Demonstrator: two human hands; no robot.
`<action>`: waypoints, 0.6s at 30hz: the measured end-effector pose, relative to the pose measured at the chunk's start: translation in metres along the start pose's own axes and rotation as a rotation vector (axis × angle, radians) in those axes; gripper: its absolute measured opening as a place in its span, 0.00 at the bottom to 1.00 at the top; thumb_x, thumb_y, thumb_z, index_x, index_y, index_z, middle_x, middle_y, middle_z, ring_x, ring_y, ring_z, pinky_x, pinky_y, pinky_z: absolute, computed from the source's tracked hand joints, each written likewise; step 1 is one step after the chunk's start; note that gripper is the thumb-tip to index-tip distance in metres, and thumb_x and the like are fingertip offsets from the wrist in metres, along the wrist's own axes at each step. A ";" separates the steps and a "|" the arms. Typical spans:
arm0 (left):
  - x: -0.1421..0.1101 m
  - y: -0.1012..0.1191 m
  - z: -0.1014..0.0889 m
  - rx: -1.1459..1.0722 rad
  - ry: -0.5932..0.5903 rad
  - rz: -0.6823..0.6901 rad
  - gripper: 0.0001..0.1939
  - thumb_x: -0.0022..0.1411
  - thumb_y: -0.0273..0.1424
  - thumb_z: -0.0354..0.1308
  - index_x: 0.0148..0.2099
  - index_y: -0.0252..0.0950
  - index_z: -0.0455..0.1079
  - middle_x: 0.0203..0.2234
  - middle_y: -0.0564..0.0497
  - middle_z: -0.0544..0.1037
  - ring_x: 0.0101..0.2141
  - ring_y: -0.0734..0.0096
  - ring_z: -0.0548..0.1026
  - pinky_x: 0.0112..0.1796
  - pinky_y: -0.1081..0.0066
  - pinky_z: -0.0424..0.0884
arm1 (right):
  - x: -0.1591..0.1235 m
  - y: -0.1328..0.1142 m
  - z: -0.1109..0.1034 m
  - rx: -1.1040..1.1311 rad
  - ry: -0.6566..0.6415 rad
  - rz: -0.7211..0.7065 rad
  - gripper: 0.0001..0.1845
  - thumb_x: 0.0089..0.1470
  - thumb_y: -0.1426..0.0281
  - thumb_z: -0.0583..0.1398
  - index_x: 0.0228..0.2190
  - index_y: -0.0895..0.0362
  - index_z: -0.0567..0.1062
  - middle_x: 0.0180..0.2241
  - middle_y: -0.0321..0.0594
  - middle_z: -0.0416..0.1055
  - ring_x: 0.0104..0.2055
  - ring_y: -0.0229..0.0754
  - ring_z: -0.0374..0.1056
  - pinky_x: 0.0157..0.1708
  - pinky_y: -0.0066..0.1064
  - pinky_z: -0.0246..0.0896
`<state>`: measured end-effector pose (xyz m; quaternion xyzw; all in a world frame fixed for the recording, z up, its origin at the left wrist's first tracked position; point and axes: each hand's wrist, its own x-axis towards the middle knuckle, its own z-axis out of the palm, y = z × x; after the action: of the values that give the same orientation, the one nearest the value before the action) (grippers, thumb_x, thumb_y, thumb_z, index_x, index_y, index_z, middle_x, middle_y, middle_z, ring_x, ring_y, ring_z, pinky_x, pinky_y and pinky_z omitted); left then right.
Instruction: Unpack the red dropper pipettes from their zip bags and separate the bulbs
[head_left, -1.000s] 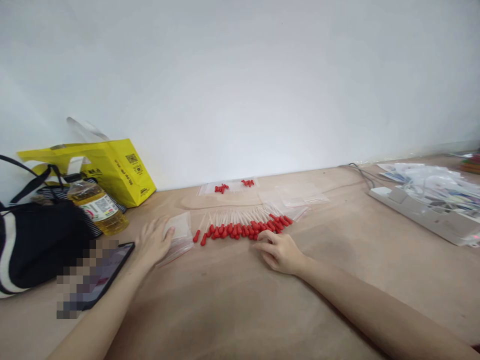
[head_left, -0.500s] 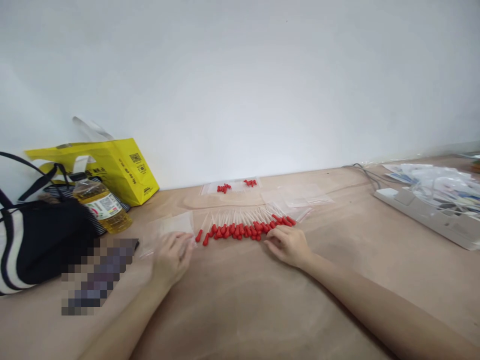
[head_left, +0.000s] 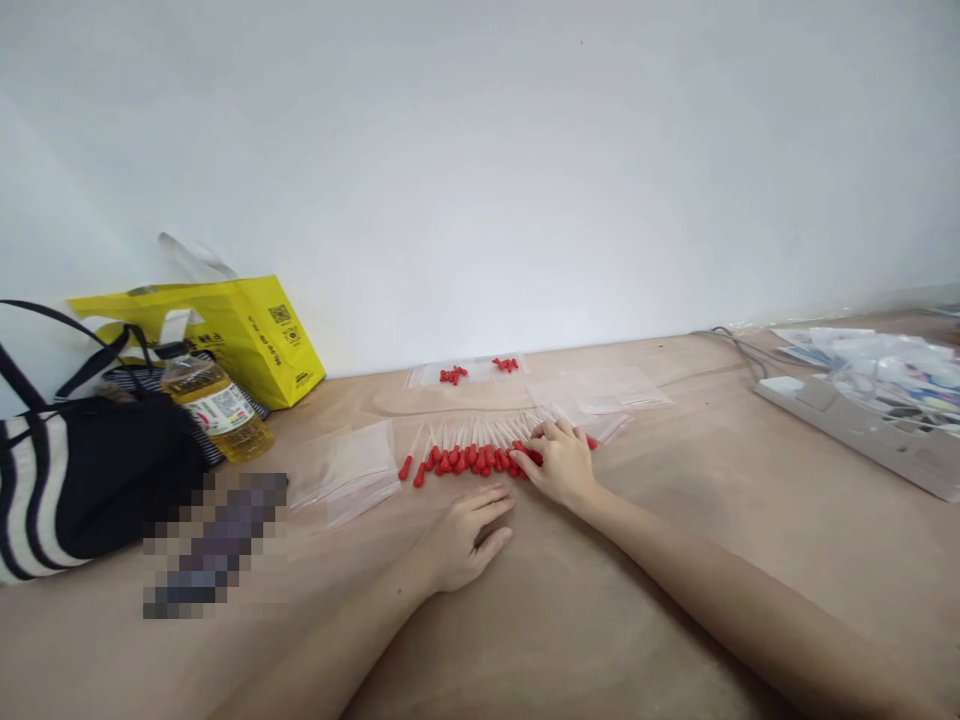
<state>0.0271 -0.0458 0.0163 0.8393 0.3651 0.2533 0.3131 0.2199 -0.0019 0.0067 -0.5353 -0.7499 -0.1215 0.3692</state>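
A row of droppers [head_left: 471, 458] with red bulbs and thin pale tubes lies on the table, bulbs toward me. My right hand [head_left: 564, 465] is over the right end of the row, its fingers and thumb closed around a red-bulbed dropper. Just in front of the row, my left hand [head_left: 466, 538] is low over the table, thumb apart from the fingers and nothing held. Clear zip bags [head_left: 352, 475] lie flat left of the row. Behind it, another clear bag [head_left: 480, 368] has two small groups of red bulbs on it or in it.
More flat clear bags [head_left: 600, 390] lie behind the row, to the right. At left are a yellow bag [head_left: 281, 345], an oil bottle [head_left: 221, 410], a black bag [head_left: 112, 470] and a blurred dark item [head_left: 225, 540]. A white box [head_left: 847, 430] with packets stands at right, near a cable [head_left: 739, 345].
My left hand has left the zip bags and moved right, to the front of the row. My right hand has shifted slightly left and farther over the droppers, closing on one.
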 end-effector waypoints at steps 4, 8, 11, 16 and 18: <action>0.010 0.001 0.002 -0.152 0.098 -0.111 0.14 0.56 0.37 0.52 0.42 0.41 0.72 0.42 0.48 0.74 0.45 0.63 0.69 0.49 0.62 0.60 | -0.005 -0.004 -0.009 0.034 0.085 -0.036 0.11 0.52 0.62 0.55 0.27 0.53 0.75 0.31 0.40 0.69 0.34 0.42 0.57 0.33 0.35 0.43; 0.029 0.004 0.014 -0.630 0.236 -0.284 0.15 0.53 0.41 0.53 0.34 0.35 0.72 0.32 0.48 0.76 0.35 0.66 0.72 0.39 0.67 0.67 | -0.016 -0.015 -0.019 0.049 0.123 -0.169 0.10 0.51 0.62 0.56 0.26 0.53 0.74 0.31 0.38 0.69 0.33 0.40 0.57 0.35 0.36 0.42; 0.037 0.007 0.024 -0.880 0.318 -0.379 0.12 0.49 0.39 0.58 0.30 0.34 0.66 0.25 0.52 0.72 0.28 0.72 0.71 0.32 0.72 0.68 | -0.025 -0.023 -0.022 0.066 0.096 -0.267 0.09 0.50 0.63 0.56 0.26 0.53 0.73 0.30 0.37 0.70 0.33 0.39 0.58 0.35 0.36 0.42; 0.030 0.004 0.017 -0.530 0.349 -0.289 0.08 0.53 0.36 0.53 0.31 0.36 0.60 0.23 0.56 0.67 0.25 0.75 0.68 0.27 0.74 0.66 | -0.027 -0.019 -0.028 0.099 0.131 -0.308 0.08 0.50 0.64 0.57 0.32 0.53 0.73 0.31 0.36 0.70 0.33 0.37 0.60 0.37 0.35 0.45; 0.023 0.000 0.007 -0.197 0.285 -0.149 0.06 0.55 0.34 0.51 0.32 0.36 0.61 0.25 0.54 0.67 0.26 0.74 0.68 0.28 0.73 0.65 | -0.026 -0.013 -0.030 0.066 0.200 -0.342 0.08 0.50 0.67 0.57 0.35 0.53 0.72 0.34 0.37 0.70 0.36 0.38 0.61 0.41 0.34 0.45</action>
<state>0.0451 -0.0303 0.0161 0.7307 0.4404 0.3805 0.3569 0.2253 -0.0431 0.0128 -0.3730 -0.7931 -0.2105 0.4330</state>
